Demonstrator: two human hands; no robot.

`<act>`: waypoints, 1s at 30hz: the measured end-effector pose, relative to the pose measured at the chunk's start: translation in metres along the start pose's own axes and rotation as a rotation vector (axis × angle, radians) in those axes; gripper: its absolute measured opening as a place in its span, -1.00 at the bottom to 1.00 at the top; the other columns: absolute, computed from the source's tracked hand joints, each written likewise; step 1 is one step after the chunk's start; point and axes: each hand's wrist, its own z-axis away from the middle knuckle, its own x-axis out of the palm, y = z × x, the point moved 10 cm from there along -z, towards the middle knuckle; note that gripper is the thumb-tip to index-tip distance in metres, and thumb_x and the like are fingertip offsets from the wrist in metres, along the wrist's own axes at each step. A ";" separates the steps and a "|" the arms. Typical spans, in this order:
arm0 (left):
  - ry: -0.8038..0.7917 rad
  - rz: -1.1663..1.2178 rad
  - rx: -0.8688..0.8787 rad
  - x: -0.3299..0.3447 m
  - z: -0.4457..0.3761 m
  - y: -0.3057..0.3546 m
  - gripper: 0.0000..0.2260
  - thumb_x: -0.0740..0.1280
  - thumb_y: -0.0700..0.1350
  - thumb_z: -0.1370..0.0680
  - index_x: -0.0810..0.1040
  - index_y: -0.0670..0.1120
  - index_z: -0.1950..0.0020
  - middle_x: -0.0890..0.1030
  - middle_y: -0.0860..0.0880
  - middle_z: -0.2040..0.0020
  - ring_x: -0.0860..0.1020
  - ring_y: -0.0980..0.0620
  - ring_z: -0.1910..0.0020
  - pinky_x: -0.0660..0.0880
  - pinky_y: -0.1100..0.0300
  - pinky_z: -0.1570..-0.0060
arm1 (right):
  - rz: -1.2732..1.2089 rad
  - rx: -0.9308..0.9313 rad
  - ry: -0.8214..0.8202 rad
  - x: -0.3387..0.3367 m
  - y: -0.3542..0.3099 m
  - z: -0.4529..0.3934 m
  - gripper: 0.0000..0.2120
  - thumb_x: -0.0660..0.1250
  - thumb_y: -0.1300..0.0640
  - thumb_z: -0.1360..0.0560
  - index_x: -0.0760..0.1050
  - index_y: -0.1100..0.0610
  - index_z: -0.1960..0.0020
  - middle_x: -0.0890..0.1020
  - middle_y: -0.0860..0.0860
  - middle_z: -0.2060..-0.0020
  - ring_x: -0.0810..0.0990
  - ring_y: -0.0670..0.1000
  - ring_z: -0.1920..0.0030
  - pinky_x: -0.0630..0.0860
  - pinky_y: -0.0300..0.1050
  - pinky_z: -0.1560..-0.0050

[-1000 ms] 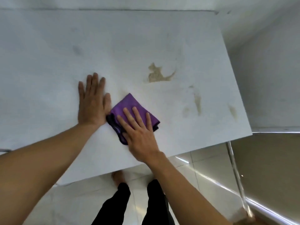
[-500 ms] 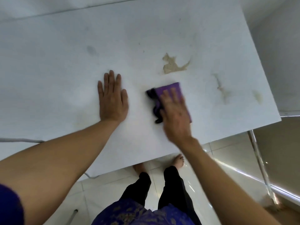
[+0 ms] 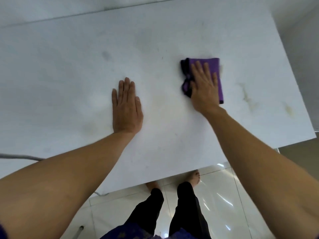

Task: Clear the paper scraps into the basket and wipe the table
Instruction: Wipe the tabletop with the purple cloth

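White and broad, the table (image 3: 69, 83) fills most of our view, its near edge running just above our bare feet (image 3: 193, 175) on the glossy floor tiles (image 3: 221, 204). We see no basket and no paper scraps anywhere in view. Our right hand (image 3: 203, 90) lies flat, fingers straight and together, pressing down on the folded purple cloth (image 3: 214, 66), which sits on the tabletop toward the right side, well short of the right edge. Our left hand (image 3: 126, 109) rests palm down on the bare surface, fingers straight and close together, holding nothing, well apart from the cloth. Just right of the cloth we see faint yellowish stains (image 3: 248, 99) trailing toward the right edge. A small grey smudge (image 3: 106, 56) marks the surface farther back on the left. A grey cable (image 3: 22, 156) crosses the near left part of the table and passes under our left forearm. Wide bare tabletop lies between and beyond both hands.
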 end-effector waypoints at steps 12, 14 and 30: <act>0.012 -0.026 0.011 0.001 0.001 -0.002 -0.53 0.01 -0.14 -0.66 0.20 -0.22 -0.58 0.17 -0.17 -0.61 0.08 -0.11 -0.61 0.04 -0.15 -0.56 | 0.076 -0.325 -0.092 0.048 -0.135 0.063 -0.45 0.01 0.00 -0.61 0.11 -0.04 -0.60 0.15 -0.03 -0.59 0.00 0.07 -0.61 -0.08 0.16 -0.57; 0.023 -0.032 0.010 0.000 0.000 0.000 -0.54 -0.01 -0.15 -0.68 0.20 -0.21 -0.58 0.17 -0.15 -0.61 0.08 -0.10 -0.61 0.02 -0.13 -0.57 | 0.069 -0.288 -0.047 0.039 -0.107 0.034 -0.46 0.06 0.02 -0.60 0.19 -0.02 -0.58 0.22 -0.01 -0.57 0.09 0.08 -0.59 -0.02 0.17 -0.56; 0.008 0.001 -0.007 0.000 0.000 0.000 -0.55 -0.06 -0.12 -0.70 0.20 -0.21 -0.58 0.17 -0.16 -0.61 0.08 -0.09 -0.61 0.03 -0.14 -0.57 | 0.055 -0.395 -0.077 0.037 -0.101 0.037 -0.45 0.17 0.09 -0.58 0.24 -0.02 -0.56 0.22 -0.02 -0.57 0.07 0.09 -0.60 -0.06 0.27 -0.54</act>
